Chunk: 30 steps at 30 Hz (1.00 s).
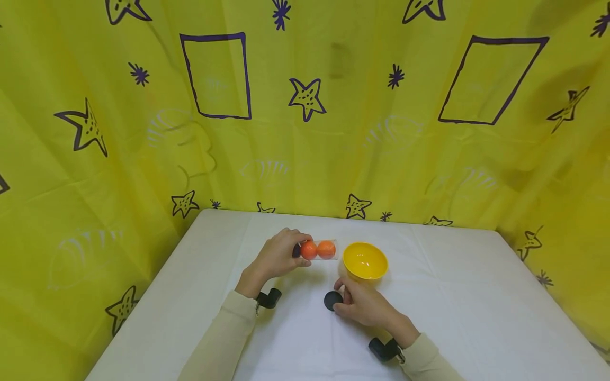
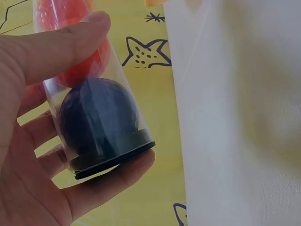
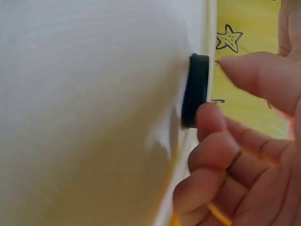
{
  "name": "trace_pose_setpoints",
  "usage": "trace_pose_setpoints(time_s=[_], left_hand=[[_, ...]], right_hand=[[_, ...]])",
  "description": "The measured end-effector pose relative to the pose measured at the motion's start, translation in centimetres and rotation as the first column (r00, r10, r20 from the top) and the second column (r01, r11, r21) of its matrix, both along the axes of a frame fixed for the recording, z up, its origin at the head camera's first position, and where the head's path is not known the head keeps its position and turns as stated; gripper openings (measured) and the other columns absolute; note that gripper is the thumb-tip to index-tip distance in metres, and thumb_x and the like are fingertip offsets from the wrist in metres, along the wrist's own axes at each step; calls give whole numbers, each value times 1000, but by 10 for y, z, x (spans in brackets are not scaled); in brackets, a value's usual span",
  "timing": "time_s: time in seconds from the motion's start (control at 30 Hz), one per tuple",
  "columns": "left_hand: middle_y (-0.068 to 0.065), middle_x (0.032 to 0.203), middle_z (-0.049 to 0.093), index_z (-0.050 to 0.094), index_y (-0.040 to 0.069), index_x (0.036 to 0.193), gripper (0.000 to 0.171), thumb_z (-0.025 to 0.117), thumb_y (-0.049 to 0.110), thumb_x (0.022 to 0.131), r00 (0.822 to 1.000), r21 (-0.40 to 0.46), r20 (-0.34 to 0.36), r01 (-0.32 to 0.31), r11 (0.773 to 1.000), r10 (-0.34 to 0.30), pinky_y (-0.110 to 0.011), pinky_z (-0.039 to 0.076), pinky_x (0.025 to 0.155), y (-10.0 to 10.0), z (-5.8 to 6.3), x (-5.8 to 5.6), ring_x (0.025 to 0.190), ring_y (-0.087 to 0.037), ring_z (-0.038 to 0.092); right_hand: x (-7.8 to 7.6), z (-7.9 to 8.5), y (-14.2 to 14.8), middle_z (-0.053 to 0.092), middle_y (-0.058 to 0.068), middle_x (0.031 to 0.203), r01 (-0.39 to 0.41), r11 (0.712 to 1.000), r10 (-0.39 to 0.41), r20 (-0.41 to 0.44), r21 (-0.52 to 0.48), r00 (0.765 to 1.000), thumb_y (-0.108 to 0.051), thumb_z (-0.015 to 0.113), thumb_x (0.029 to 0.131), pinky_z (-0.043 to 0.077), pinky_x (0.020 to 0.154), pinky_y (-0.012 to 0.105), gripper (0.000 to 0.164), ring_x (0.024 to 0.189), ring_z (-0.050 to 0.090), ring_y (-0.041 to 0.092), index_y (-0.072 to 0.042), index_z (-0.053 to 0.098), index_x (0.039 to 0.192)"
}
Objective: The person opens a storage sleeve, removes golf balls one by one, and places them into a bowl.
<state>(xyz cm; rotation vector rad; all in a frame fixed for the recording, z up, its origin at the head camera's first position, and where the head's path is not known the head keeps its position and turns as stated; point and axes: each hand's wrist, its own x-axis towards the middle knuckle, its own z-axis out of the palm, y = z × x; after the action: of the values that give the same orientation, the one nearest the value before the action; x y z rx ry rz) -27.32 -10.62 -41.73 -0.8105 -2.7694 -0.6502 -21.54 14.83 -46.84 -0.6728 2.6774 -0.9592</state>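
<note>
My left hand (image 1: 281, 254) grips a clear tube (image 1: 336, 250) lying sideways above the table. Inside are two orange balls (image 1: 326, 249) and a dark ball (image 2: 99, 113), the dark one beside the black cap (image 2: 115, 157) that closes that end. A finger of the left hand lies under this cap. Below the tube, a round black lid (image 1: 332, 301) rests on the white table. My right hand (image 1: 364, 302) is at the lid with thumb and fingers bent loosely around its edge. In the right wrist view, the thumb stands apart from the lid and a fingertip overlaps it.
A yellow bowl (image 1: 365, 261) stands just beyond the right hand, to the right of the tube. White cloth covers the table (image 1: 457, 296). A yellow curtain (image 1: 305, 143) with drawn stars hangs behind and along the sides.
</note>
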Motion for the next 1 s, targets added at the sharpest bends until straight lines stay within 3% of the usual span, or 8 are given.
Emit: trace_pose_setpoints(time_s=[0.3,0.53,0.77,1.0], left_hand=[[2,107,69,71,17,121,46,88,28,80,1000,33,-1,-4,999,4,-33,47,80,0,2,1,97,-16,53],[1,107,69,71,16,121,47,89,27,79,1000,74,-13,11,997,-10,-34,48,82,1,5,3,97,-16,54],[2,106,68,72,16,120,47,90,26,78,998,112,-41,48,993,-44,-33,47,83,2,8,4,98,-18,56],[1,107,69,73,16,119,47,91,27,77,995,118,-53,89,989,-83,-37,50,88,5,12,7,101,-19,58]], right_hand=[[3,24,0,56,-4,75,29,992,-34,-38,-122,999,-22,73,95,43,58,21,27,64,50,10,-7,63,116],[2,31,3,58,-1,77,149,952,-166,-43,-266,985,-23,70,98,45,57,21,21,64,52,12,-11,62,112],[-3,32,9,60,12,88,214,894,-227,16,-393,974,-22,64,102,49,54,25,33,65,58,23,-4,54,127],[-4,37,9,63,16,105,235,874,-245,30,-426,969,-23,61,104,54,58,29,40,74,61,38,-6,49,138]])
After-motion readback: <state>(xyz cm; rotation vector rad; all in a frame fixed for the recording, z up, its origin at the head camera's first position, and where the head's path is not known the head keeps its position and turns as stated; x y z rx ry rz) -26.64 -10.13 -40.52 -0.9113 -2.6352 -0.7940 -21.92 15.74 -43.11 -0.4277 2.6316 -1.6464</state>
